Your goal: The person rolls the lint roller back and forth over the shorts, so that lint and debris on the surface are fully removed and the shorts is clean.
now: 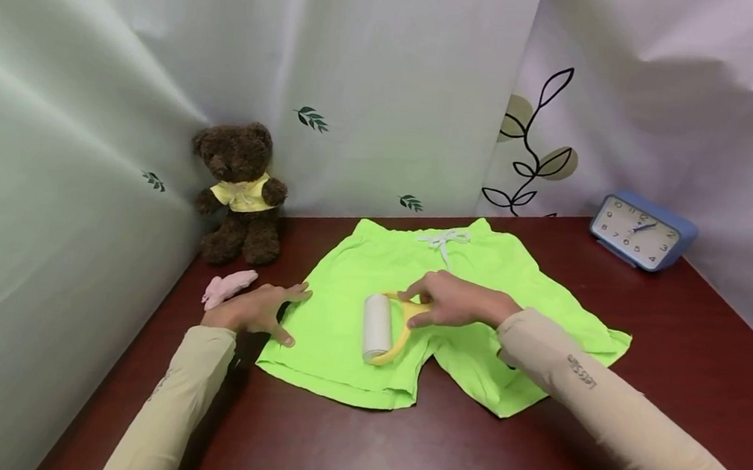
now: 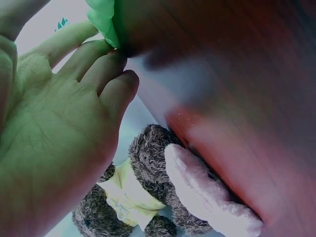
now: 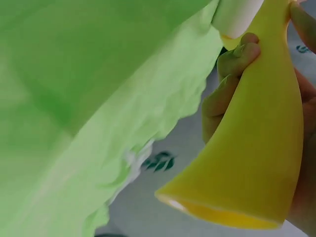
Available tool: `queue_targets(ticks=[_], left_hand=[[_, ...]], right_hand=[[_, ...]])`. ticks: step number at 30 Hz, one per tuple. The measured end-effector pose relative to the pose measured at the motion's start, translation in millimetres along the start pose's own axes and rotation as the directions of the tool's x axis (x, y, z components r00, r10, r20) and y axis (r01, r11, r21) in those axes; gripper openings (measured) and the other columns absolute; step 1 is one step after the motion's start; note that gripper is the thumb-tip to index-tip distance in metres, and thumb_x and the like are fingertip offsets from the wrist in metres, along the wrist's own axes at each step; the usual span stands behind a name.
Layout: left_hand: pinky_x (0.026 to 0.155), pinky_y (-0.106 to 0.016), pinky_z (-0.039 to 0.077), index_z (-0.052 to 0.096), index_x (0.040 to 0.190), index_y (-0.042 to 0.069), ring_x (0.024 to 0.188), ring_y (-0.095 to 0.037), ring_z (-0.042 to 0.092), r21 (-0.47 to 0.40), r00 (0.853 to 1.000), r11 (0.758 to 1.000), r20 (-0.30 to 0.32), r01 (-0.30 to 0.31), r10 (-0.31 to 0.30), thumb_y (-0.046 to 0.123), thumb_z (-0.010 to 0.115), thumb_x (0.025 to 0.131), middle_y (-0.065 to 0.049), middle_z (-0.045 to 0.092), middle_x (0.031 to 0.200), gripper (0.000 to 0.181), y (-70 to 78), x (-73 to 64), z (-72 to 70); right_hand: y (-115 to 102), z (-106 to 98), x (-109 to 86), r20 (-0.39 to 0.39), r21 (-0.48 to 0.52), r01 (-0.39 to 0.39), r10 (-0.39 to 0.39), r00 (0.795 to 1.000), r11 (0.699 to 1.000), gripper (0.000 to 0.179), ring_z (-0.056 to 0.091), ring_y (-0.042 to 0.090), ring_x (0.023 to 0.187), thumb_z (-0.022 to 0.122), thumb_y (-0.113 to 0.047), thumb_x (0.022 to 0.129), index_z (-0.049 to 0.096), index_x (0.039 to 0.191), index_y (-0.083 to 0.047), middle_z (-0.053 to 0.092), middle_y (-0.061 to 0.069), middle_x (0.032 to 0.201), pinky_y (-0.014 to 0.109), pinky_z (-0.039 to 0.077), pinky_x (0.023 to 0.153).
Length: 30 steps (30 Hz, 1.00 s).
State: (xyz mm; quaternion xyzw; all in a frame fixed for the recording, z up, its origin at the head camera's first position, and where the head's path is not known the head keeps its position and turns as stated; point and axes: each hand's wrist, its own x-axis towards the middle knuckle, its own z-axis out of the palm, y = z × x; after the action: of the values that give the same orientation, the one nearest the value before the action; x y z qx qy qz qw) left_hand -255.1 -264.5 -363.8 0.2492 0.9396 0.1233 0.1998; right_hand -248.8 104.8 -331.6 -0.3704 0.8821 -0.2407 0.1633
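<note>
Neon green shorts (image 1: 480,274) lie flat on the dark red table (image 1: 398,453), waistband and white drawstring toward the back. My right hand (image 1: 454,301) grips the yellow handle (image 3: 261,148) of a lint roller (image 1: 378,327) whose white roll rests on the shorts' left leg. My left hand (image 1: 255,310) lies flat with straight fingers (image 2: 98,64) at the left edge of the shorts (image 2: 101,17), fingertips touching the fabric.
A brown teddy bear (image 1: 241,189) in a yellow shirt sits at the back left corner, with a small pink fluffy item (image 1: 227,287) before it. A blue alarm clock (image 1: 642,232) stands at the back right. Fabric backdrops wall in the table.
</note>
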Motion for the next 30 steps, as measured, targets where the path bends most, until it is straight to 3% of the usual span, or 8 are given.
queue_targets(ticks=[7, 18, 30], left_hand=[[0.114, -0.058, 0.037, 0.036, 0.156, 0.006, 0.150, -0.048, 0.025, 0.015, 1.000, 1.000, 0.005, 0.015, -0.015, 0.031, 0.088, 0.074, -0.021, 0.024, 0.165, 0.101, 2.9, -0.3, -2.3], [0.116, -0.059, 0.034, 0.034, 0.157, 0.008, 0.151, -0.047, 0.024, 0.021, 1.000, 0.999, 0.016, 0.024, -0.025, 0.032, 0.088, 0.075, -0.019, 0.024, 0.166, 0.101, 4.3, 2.9, -2.8], [0.115, -0.062, 0.033, 0.034, 0.157, 0.008, 0.150, -0.050, 0.023, 0.022, 1.000, 1.000, 0.021, 0.019, -0.019, 0.034, 0.087, 0.075, -0.020, 0.022, 0.166, 0.102, 4.6, 2.3, -2.7]], right_hand=[[29.3, -13.0, -38.5, -0.015, 0.037, -0.043, 0.044, 0.999, 0.998, 0.054, 0.043, 0.004, 0.054, 0.077, -0.025, 0.090, 0.062, 0.135, 0.000, 0.069, 0.004, 0.070, 0.021, 0.039, 0.053], [58.3, -33.1, -92.1, -0.044, 0.020, -0.077, 0.078, 0.996, 0.997, 0.057, 0.042, 0.000, 0.057, 0.077, -0.031, 0.089, 0.063, 0.135, -0.001, 0.059, -0.008, 0.066, 0.020, 0.039, 0.056], [91.4, -53.4, -154.7, -0.064, -0.016, -0.175, 0.173, 0.983, 0.985, 0.062, 0.051, -0.001, 0.068, 0.080, -0.041, 0.083, 0.066, 0.133, -0.006, 0.070, -0.011, 0.085, 0.019, 0.042, 0.062]])
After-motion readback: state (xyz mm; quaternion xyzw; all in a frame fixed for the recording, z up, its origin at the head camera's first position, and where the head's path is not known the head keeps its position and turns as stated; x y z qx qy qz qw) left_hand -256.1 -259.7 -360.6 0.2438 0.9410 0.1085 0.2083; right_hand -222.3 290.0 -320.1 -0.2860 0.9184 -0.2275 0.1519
